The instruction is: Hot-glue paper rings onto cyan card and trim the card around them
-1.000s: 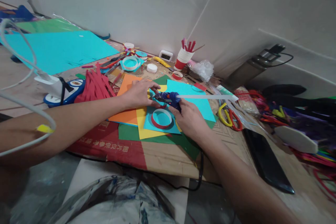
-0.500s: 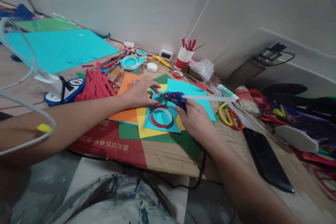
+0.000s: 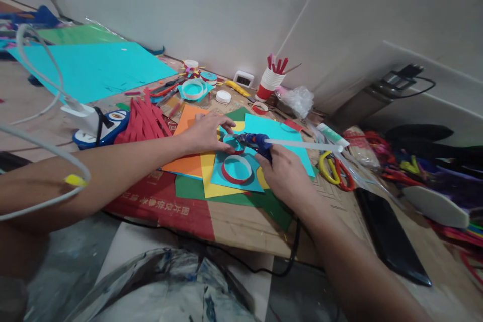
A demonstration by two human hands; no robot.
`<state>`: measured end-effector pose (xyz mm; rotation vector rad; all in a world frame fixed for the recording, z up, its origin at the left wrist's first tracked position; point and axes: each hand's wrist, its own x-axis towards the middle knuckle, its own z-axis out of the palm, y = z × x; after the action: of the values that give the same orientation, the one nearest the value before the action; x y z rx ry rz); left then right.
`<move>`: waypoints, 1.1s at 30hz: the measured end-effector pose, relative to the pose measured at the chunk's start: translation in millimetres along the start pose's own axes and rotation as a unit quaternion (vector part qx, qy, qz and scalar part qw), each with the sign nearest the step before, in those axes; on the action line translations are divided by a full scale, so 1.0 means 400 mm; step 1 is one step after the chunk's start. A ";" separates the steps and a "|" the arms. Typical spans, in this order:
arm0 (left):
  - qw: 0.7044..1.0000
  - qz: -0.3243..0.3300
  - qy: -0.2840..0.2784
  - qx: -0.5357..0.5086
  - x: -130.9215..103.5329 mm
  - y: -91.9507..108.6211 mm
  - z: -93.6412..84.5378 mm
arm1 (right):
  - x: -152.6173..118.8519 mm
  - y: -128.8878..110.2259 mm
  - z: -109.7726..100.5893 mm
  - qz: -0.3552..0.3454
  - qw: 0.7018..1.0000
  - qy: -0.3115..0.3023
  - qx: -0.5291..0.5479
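My right hand (image 3: 289, 173) is wrapped around the handle of a blue hot glue gun (image 3: 260, 142), a long white glue stick (image 3: 304, 146) jutting from its back. The nozzle points left, at the rim of a small red-and-white paper ring (image 3: 238, 150). My left hand (image 3: 211, 133) curves around that ring's left side, thumb and fingertips against it. Nearer me, a second paper ring (image 3: 230, 178), red outside and white inside, rests on a blue paper sheet (image 3: 247, 186). Yellow, orange and green sheets lie beneath.
Red paper strips (image 3: 141, 121) lie left, beside a blue-and-white power strip (image 3: 101, 128). Scissors (image 3: 341, 173) and a black phone (image 3: 390, 236) are right. Behind stand a paper cup (image 3: 269, 83) and a small digital clock (image 3: 243, 79). The gun's black cord (image 3: 294, 246) hangs over the table edge.
The whole view has shifted slightly, so everything sits a little farther right. Both hands, the glue gun and the rings keep nearly the same places relative to each other.
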<state>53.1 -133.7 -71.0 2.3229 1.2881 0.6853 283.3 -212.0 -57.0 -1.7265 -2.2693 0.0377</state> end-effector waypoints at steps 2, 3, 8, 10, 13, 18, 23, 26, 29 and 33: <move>1.000 0.000 -0.002 0.002 0.000 0.002 -0.001 | -0.005 0.000 -0.010 0.018 1.000 -0.008 -0.008; 1.000 -0.001 -0.004 0.005 0.000 0.003 -0.001 | -0.009 0.001 -0.015 0.025 1.000 -0.010 -0.008; 1.000 0.003 -0.018 0.016 -0.002 0.003 -0.003 | -0.019 0.011 -0.029 0.036 0.999 0.009 0.024; 1.000 0.012 -0.016 0.012 -0.004 -0.001 -0.004 | -0.017 0.014 -0.031 0.044 0.998 0.010 0.032; 1.000 0.022 -0.018 0.011 -0.004 -0.007 -0.011 | -0.011 0.014 -0.036 0.053 0.998 0.004 0.041; 0.997 -0.006 -0.063 0.034 0.005 -0.014 -0.048 | -0.001 0.013 -0.051 0.081 0.993 -0.017 0.089; 0.991 -0.029 -0.107 0.080 0.020 -0.036 -0.062 | 0.007 0.023 -0.053 0.092 0.984 -0.022 0.151; 0.990 -0.021 -0.096 0.102 0.036 -0.052 -0.050 | 0.011 0.031 -0.048 0.088 0.979 -0.015 0.185; 0.984 0.011 -0.107 0.144 0.054 -0.064 -0.038 | 0.013 0.036 -0.047 0.088 0.976 -0.012 0.200; 0.965 0.043 -0.139 0.216 0.075 -0.065 -0.042 | 0.014 0.035 -0.057 0.094 0.975 -0.013 0.199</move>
<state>39.3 -93.2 -65.2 2.7095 1.3099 0.0908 300.8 -206.3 -36.7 -1.7134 -1.9369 0.5200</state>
